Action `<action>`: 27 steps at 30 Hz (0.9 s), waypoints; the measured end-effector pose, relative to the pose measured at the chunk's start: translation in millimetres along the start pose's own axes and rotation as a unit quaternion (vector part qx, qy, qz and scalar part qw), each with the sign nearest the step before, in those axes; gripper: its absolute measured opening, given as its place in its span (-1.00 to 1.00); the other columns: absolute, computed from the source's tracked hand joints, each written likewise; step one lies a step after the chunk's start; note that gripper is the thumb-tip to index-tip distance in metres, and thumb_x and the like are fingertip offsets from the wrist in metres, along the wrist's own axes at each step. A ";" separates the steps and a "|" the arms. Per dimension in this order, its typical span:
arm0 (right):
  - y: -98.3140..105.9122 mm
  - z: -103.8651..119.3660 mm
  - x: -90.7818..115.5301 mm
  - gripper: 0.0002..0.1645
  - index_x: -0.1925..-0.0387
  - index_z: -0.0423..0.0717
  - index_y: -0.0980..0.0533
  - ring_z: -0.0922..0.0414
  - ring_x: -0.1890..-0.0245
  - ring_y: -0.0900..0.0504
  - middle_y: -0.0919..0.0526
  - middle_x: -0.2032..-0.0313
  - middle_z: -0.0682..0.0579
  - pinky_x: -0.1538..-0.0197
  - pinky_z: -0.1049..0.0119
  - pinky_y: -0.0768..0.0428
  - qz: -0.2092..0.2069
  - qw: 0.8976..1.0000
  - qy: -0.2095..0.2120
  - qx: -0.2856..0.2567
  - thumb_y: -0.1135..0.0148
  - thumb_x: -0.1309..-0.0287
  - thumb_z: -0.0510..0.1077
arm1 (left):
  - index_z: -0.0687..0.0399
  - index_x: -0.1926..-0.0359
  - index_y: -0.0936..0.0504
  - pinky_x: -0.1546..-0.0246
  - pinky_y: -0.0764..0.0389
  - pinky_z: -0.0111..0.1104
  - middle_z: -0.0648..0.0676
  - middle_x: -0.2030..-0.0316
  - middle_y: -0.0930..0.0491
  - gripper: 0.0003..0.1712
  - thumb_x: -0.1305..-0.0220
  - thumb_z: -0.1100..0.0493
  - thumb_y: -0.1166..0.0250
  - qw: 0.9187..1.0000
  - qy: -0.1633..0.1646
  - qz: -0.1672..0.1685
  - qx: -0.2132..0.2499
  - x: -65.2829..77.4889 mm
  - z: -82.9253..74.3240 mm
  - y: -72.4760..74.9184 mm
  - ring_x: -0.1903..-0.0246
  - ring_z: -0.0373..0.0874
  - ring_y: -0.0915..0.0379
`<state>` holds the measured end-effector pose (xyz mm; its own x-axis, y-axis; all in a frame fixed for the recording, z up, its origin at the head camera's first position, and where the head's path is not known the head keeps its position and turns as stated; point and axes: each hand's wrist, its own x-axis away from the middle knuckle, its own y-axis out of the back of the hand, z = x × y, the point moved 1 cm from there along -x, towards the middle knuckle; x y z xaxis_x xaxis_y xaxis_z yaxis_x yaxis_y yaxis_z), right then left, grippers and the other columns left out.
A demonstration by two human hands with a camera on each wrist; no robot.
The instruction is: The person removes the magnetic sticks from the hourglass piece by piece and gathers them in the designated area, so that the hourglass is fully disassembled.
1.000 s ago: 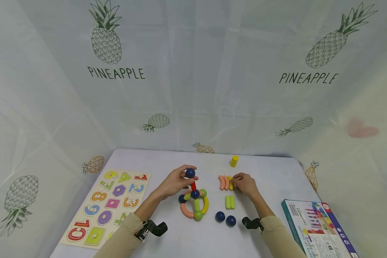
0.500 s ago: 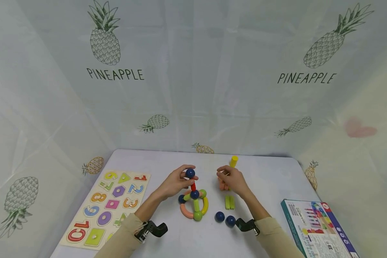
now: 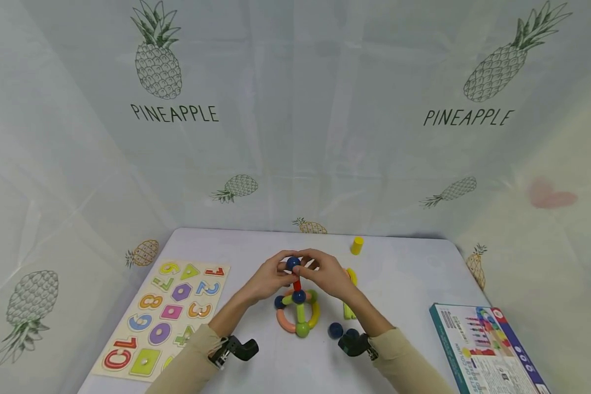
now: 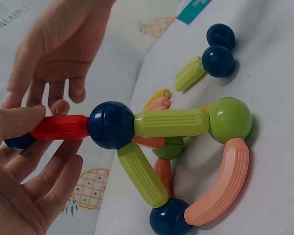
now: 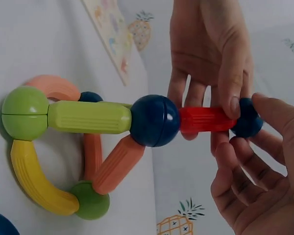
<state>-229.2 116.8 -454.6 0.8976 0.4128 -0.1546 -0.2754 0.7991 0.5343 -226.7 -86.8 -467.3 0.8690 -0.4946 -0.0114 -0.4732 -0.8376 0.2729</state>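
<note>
My left hand [image 3: 265, 282] grips the upper end of an upright red magnetic stick [image 5: 206, 119], its thumb lying along the joint below the top ball. From the right, my right hand [image 3: 330, 273] pinches the dark blue ball [image 3: 293, 264] on that stick between thumb and finger. Under the stick, another blue ball [image 4: 112, 125] forms the peak of a frame. Straight green sticks [image 4: 171, 122] and a straight pink stick [image 5: 118, 165] slope down from it. Curved pink [image 4: 225, 186] and yellow sticks [image 5: 41, 181] join green [image 5: 25, 113] and blue balls into a ring on the table.
Right of the frame lie two blue balls [image 3: 335, 330], green sticks [image 3: 348, 312] and curved yellow sticks [image 3: 352, 276], partly behind the right forearm. A yellow cylinder [image 3: 357, 245] stands farther back. A number-and-shape board [image 3: 162, 317] lies left, a toy box [image 3: 490, 350] right.
My right hand has moved left from the loose curved sticks, across to the top blue ball, and now pinches it. The left hand has stayed almost in place.
</note>
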 end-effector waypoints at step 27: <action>-11.5 10.3 -6.1 -0.55 -0.10 0.13 -0.59 0.24 0.22 -0.65 -0.68 0.20 0.22 0.19 0.26 -0.62 -0.048 0.998 -0.012 0.025 -0.41 -0.21 0.11 | 0.15 -0.03 -0.69 0.14 -0.69 -0.35 0.05 0.16 -0.77 -0.68 -0.32 0.10 -0.39 0.996 -0.012 -0.042 -0.083 5.6 12.2 -1.1 0.14 -0.14 -0.72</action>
<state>-228.0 100.6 -451.3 0.9271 0.3244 -0.1876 -0.1710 0.8116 0.5586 -223.0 -91.5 -479.4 0.8997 -0.4318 -0.0642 -0.3666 -0.8271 0.4259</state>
